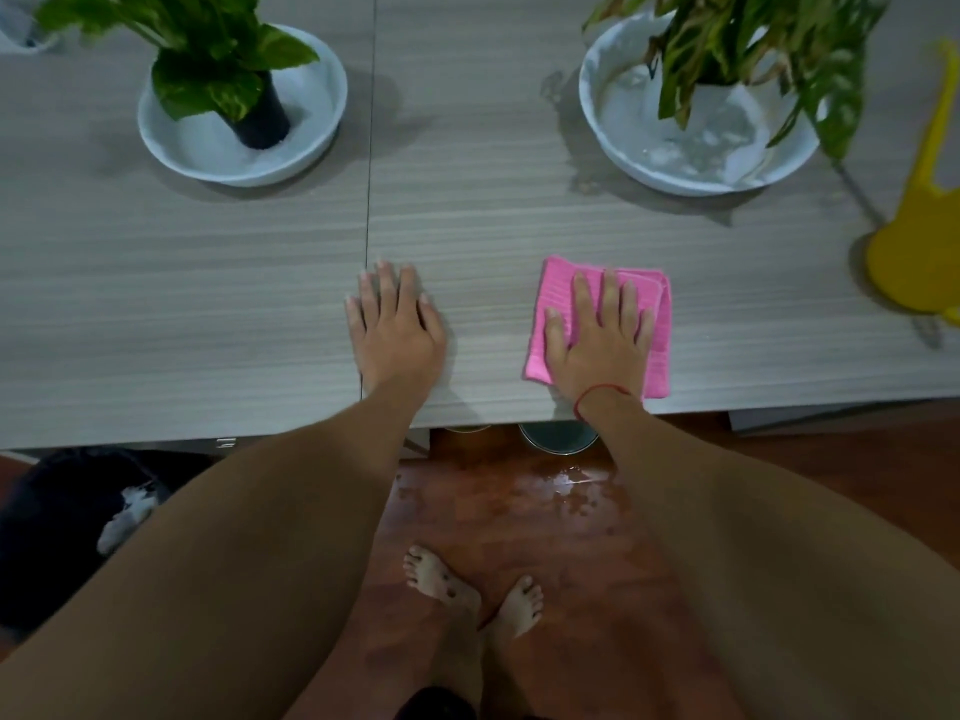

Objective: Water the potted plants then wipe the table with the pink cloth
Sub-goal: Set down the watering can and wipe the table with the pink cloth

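Head cam, looking down over table (208, 314) edge. Right hand (600, 337) flat on pink cloth (657, 345), fingers spread, palm pressing, not a closed grip; cloth folded to a square, lying near the front edge, right of the table seam. Left hand (397, 330) flat on bare table just right of the seam, open, holding nothing, prob. bracing.

Two potted plants, each in a white bowl: left plant (208, 59) in dark pot, bowl (311, 142) looks mostly dry; right plant (737, 49) in white pot, bowl (623, 153) w/ water pooled in it. Yellow watering can (914, 241) at far right, set down. Judged: watering done, wiping step under way.

Risks:
- Damp-looking sheen on table betw. right bowl and cloth; a short stroke would miss it.
- Wide sweep twd back could knock the right bowl → slosh over rim, since it's holding water.
- Sweep to the right could hit the can; tall, narrow top, may tip.
- Cloth close to front edge; pulling back pushes water off onto floor (519, 511), which already shows a wet patch near bare feet → slip hazard.
- Flat palm only, no pinch → cloth may bunch or slide out on a fast stroke.
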Demonstrator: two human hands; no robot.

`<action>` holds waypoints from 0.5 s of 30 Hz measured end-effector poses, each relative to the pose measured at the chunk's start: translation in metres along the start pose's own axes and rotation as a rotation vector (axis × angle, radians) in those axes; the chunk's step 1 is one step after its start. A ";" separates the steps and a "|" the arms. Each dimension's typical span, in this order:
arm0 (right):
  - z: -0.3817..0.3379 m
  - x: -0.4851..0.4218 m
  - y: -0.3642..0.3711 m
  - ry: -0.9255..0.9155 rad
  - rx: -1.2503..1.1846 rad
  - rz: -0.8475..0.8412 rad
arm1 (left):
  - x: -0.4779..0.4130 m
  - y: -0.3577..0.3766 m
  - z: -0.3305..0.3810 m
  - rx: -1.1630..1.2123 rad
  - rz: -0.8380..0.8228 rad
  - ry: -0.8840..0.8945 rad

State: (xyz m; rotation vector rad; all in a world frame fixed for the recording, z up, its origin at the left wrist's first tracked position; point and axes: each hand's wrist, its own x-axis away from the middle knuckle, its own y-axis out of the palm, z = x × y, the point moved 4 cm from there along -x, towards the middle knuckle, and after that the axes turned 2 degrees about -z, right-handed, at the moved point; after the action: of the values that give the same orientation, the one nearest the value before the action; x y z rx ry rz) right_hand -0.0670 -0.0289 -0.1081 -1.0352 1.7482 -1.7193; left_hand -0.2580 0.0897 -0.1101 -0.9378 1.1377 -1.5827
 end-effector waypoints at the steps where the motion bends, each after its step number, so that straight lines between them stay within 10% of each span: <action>1: -0.003 -0.003 -0.001 0.019 -0.001 0.004 | 0.000 0.001 0.000 0.008 0.005 -0.003; 15: -0.011 0.017 0.003 -0.225 -0.020 -0.046 | 0.001 -0.009 0.026 -0.029 0.022 0.035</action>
State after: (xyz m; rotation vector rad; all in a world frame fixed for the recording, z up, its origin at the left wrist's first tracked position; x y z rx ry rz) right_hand -0.0862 -0.0360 -0.1075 -1.2352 1.6134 -1.5473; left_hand -0.2360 0.0840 -0.0941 -0.9169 1.1936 -1.5740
